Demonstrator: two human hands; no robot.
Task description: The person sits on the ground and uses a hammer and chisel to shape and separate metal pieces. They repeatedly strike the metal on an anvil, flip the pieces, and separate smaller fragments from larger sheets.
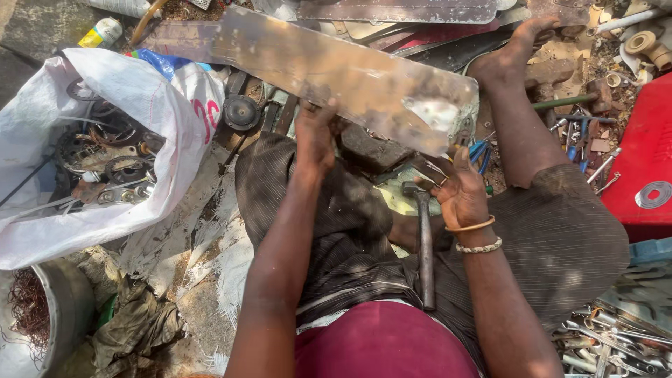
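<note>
Metal blade [329, 70], long and rusty, lies across your lap, above your knees; your left hand [315, 136] grips its near edge, your right hand [462, 192] clamps its broad end, and a hammer [424, 241] rests between your legs

Rusty brown blade [329, 70], white sack [140, 105]

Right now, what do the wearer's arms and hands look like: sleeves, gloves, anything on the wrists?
Both arms are bare, with no sleeves and no gloves. The right wrist carries two bangles: a thin golden one and a pale beaded one below it. The left hand and its wrist wear nothing.
</note>
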